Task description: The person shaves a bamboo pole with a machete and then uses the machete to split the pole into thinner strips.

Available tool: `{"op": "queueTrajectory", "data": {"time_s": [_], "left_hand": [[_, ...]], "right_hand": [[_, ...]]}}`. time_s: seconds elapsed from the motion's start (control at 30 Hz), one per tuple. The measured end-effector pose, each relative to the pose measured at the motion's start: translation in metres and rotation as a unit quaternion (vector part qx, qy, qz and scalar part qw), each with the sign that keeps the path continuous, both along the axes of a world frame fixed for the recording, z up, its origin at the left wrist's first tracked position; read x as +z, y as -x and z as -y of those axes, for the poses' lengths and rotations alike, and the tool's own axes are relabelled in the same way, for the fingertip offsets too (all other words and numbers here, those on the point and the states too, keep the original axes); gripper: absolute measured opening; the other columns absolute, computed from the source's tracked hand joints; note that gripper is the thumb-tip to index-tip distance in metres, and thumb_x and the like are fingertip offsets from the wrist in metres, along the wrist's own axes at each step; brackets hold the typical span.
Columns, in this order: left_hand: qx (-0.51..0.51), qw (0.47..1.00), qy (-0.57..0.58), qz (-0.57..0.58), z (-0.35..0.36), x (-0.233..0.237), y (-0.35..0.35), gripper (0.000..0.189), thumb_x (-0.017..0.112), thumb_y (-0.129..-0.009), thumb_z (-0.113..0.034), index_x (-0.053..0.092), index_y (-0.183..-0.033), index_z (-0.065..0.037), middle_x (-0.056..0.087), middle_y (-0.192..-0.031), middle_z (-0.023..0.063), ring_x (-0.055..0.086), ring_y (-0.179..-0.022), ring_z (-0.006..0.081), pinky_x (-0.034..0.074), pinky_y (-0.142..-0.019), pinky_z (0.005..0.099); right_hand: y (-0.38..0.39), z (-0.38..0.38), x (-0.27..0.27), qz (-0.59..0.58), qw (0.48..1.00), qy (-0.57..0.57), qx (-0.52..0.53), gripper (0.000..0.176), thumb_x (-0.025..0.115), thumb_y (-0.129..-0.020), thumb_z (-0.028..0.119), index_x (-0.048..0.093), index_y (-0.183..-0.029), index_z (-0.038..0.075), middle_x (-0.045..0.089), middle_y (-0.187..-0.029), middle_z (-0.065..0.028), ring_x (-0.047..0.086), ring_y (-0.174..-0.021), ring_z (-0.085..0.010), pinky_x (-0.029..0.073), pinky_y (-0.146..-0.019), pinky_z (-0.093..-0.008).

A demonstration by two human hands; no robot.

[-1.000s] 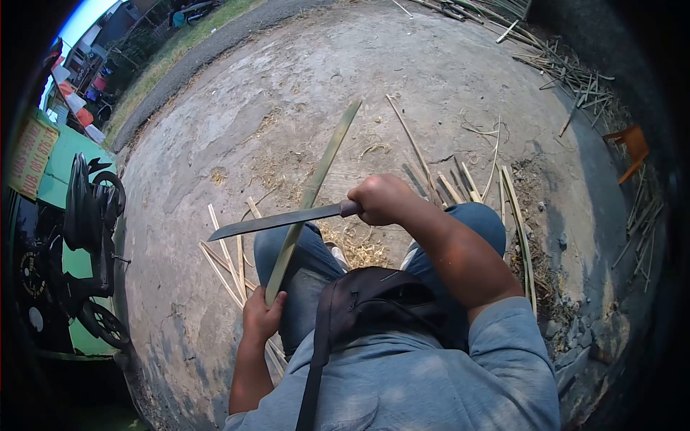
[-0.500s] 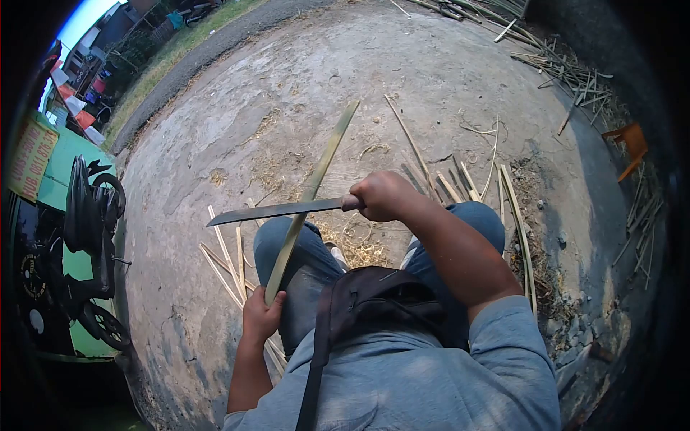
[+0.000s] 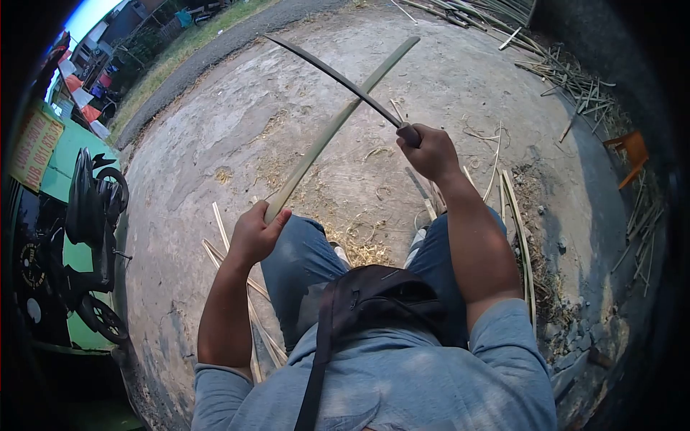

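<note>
Working at Long Reach, Easy on the Angle

Nearest my camera, a grey shirt [image 3: 445, 384] and a black bag [image 3: 381, 305] fill the bottom of the view, with blue jeans [image 3: 298, 251] just beyond. I have the left grip [image 3: 251, 233] wrapped around the near end of a bamboo strip [image 3: 314, 151], thumb against it; the strip slants forward and to the right. My right grip [image 3: 431, 153] is curled firmly about the handle of a machete [image 3: 338, 76], whose blade crosses over the strip's far part, tip pointing forward and left. Whether steel and bamboo touch, I cannot tell.

For clean work, I judge the blade wants a shallow, steady angle and even pressure along the fibres, with the left wrist firm so the strip doesn't roll. I'd leave those left fingers well clear of the edge's path.

On the concrete [image 3: 180, 172], curly shavings [image 3: 370, 251] lie between the knees and loose strips [image 3: 519, 244] beside the right leg. Farther out, a motorbike [image 3: 90, 215] stands at left, and a heap of sticks [image 3: 575, 79] lies upper right.
</note>
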State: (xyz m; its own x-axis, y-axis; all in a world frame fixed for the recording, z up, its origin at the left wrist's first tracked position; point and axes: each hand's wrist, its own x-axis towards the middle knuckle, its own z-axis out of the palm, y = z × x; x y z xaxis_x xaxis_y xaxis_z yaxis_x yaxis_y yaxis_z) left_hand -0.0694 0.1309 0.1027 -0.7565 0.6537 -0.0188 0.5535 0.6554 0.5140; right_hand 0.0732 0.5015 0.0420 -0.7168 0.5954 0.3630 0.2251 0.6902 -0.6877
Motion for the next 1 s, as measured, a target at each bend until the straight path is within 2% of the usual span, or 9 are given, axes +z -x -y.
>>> {"op": "queueTrajectory", "data": {"time_s": [0.17,0.23,0.43,0.53,0.57,0.7,0.8,0.87,1.0], "left_hand": [[-0.043,0.998,0.013,-0.051,-0.068,0.041,0.022,0.058,0.069,-0.098,-0.058,0.066,-0.095,0.000,0.066,-0.072,0.0159,0.067,-0.068,0.0304,0.050,-0.065,0.0430],[-0.059,0.997,-0.001,-0.047,-0.089,0.052,0.025,0.059,0.069,-0.097,-0.059,0.066,-0.095,0.000,0.067,-0.074,0.0166,0.068,-0.069,0.0316,0.051,-0.066,0.0436],[-0.085,0.995,0.017,-0.056,-0.133,0.067,0.028,0.064,0.068,-0.096,-0.062,0.067,-0.097,0.002,0.069,-0.077,0.0191,0.071,-0.075,0.0328,0.053,-0.071,0.0451],[-0.087,0.992,0.026,-0.084,-0.151,0.074,0.027,0.066,0.068,-0.096,-0.063,0.068,-0.100,0.003,0.070,-0.080,0.0201,0.072,-0.078,0.0330,0.054,-0.073,0.0456],[-0.085,0.991,0.026,-0.095,-0.156,0.077,0.026,0.067,0.068,-0.096,-0.063,0.068,-0.101,0.004,0.070,-0.081,0.0203,0.072,-0.079,0.0331,0.054,-0.074,0.0457],[-0.077,0.995,0.058,-0.030,-0.166,0.087,0.023,0.066,0.068,-0.096,-0.062,0.069,-0.107,0.004,0.073,-0.088,0.0211,0.073,-0.085,0.0345,0.054,-0.079,0.0448],[-0.087,0.993,0.070,-0.032,-0.166,0.083,0.026,0.065,0.068,-0.096,-0.061,0.070,-0.107,0.002,0.073,-0.088,0.0195,0.072,-0.086,0.0326,0.054,-0.080,0.0440],[-0.083,0.993,0.067,-0.048,-0.170,0.076,0.030,0.062,0.067,-0.097,-0.061,0.071,-0.103,0.001,0.071,-0.085,0.0171,0.070,-0.083,0.0291,0.052,-0.077,0.0430],[-0.068,0.995,0.058,-0.051,-0.181,0.077,0.034,0.065,0.068,-0.095,-0.063,0.072,-0.104,0.001,0.072,-0.088,0.0180,0.071,-0.085,0.0301,0.053,-0.079,0.0428]], "right_hand": [[-0.007,-0.011,0.007,-0.093,0.993,0.055,-0.056,0.029,0.078,-0.090,0.035,0.078,-0.100,0.009,0.073,-0.077,-0.0159,0.073,-0.073,-0.0320,0.056,-0.070,-0.0422],[-0.004,-0.012,0.007,-0.142,0.986,0.064,-0.063,0.030,0.079,-0.090,0.034,0.077,-0.100,0.006,0.072,-0.074,-0.0138,0.072,-0.069,-0.0265,0.055,-0.068,-0.0389],[-0.005,-0.008,0.015,-0.162,0.983,0.066,-0.056,0.028,0.078,-0.091,0.033,0.078,-0.100,0.006,0.072,-0.073,-0.0134,0.072,-0.069,-0.0259,0.055,-0.068,-0.0383],[-0.007,0.003,0.020,-0.089,0.993,0.083,-0.006,0.030,0.079,-0.092,0.030,0.077,-0.105,0.003,0.072,-0.076,-0.0084,0.065,-0.072,-0.0132,0.053,-0.071,-0.0351],[-0.008,0.009,0.024,-0.090,0.995,0.035,0.000,0.026,0.078,-0.092,0.030,0.076,-0.100,0.006,0.069,-0.071,-0.0122,0.068,-0.066,-0.0223,0.053,-0.067,-0.0387],[-0.008,0.010,0.030,-0.027,0.999,-0.039,0.000,0.021,0.077,-0.091,0.029,0.074,-0.095,0.008,0.069,-0.075,-0.0190,0.070,-0.072,-0.0390,0.053,-0.065,-0.0441],[-0.004,-0.002,0.022,-0.032,0.999,-0.028,-0.011,0.023,0.073,-0.092,0.035,0.074,-0.089,0.012,0.072,-0.079,-0.0177,0.072,-0.077,-0.0404,0.055,-0.067,-0.0483],[-0.003,-0.004,0.022,-0.022,0.999,-0.020,-0.025,0.022,0.073,-0.092,0.034,0.077,-0.094,0.013,0.073,-0.079,-0.0177,0.072,-0.077,-0.0398,0.056,-0.068,-0.0479],[-0.002,0.007,0.024,-0.046,0.999,-0.006,-0.003,0.021,0.074,-0.092,0.033,0.077,-0.097,0.012,0.072,-0.076,-0.0173,0.072,-0.074,-0.0392,0.054,-0.065,-0.0458]]}}
